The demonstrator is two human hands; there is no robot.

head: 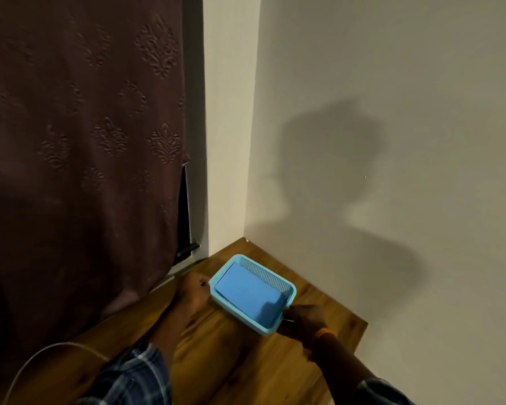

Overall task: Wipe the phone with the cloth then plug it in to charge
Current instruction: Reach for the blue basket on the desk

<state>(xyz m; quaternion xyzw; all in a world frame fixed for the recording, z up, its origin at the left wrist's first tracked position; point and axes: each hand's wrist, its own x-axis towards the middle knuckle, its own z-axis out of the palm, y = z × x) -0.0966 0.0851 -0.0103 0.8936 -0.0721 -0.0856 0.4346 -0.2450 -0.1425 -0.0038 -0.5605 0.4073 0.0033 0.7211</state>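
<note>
A dark brown curtain [79, 147] with an embossed pattern fills the left half of the frame, hanging down to the table. Pale walls [392, 112] take up the right half and meet in a corner at centre; a soft shadow of the person falls on the right wall. A wooden table [240, 361] runs across the bottom of the frame, its far corner tucked into the wall corner.

On the table, at lower centre, sits a light blue mesh basket [287, 283], turned at an angle. A flat blue cloth [250, 293] lies inside and covers most of the basket floor. The phone cannot be made out anywhere.

The left hand [193, 290] is curled closed against the basket's left rim, gripping it. The right hand [303, 318] is closed on the basket's near right corner, fingers curled round the rim. An orange band [324, 334] circles the right wrist. Both arms wear plaid sleeves [135, 375] at the bottom edge.

A thin white cable [41, 350] arcs across the lower left of the frame, over the table near the curtain.
</note>
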